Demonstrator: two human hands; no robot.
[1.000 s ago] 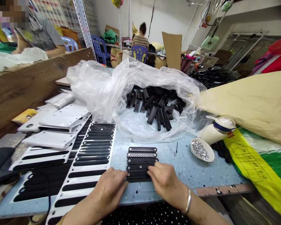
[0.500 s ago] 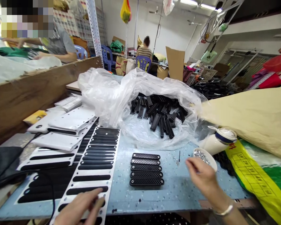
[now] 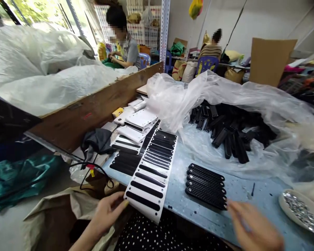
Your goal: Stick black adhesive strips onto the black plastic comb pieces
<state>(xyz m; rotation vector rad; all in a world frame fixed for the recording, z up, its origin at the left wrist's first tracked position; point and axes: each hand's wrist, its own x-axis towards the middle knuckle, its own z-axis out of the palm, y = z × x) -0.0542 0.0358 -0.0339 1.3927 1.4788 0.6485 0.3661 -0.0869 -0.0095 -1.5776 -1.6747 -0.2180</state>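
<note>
My left hand [image 3: 111, 211] pinches the left edge of a white sheet with black adhesive-looking strips [image 3: 149, 188], near its front corner. That end of the sheet overhangs the table edge. Several black textured bars [image 3: 205, 186], with a small round fitting at each end, lie side by side in a row on the blue table. My right hand [image 3: 253, 225] is at the right end of the nearest bar, blurred by motion; whether its fingers hold anything is unclear. To its right sits a white bowl of small shiny metal parts [image 3: 300, 212].
Behind the bars, a clear plastic bag [image 3: 172, 104] spills many black bars [image 3: 232, 132]. More sheets and white packets [image 3: 140, 120] lie at the back left, beside a wooden board [image 3: 94, 104]. A small dark pin-like tool [image 3: 253, 189] rests on the table [image 3: 178, 195]. Two people sit further back.
The view has swung left. My left hand has gone from over the strips to the sheet's edge and grips it. My right hand has moved from the bowl to the row of bars.
</note>
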